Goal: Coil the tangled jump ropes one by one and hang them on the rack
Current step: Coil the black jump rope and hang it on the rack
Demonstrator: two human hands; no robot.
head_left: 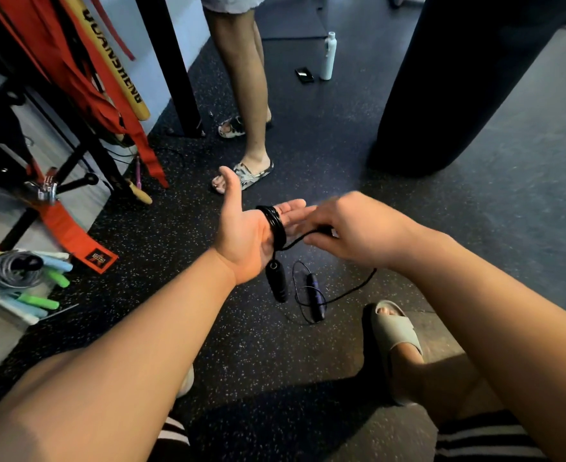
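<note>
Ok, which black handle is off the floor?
The dangling handle, hung from the rope coil wound round the left hand; the other handle lies on the floor.

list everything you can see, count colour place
black jump rope: 1, black, coiled round the left hand's fingers; one handle hangs, one on floor
rope bundle: 1, grey, green, blue, low left ledge
straps: several, orange, hanging on the rack
stick: 1, yellow, among the straps
bottle: 1, pale, far floor
phone: 1, black, beside the bottle
punching bag: 1, black, right
another person's legs: 2, patterned sandals, ahead
hands: 2; left hand open palm up, right hand pinches the rope
</note>
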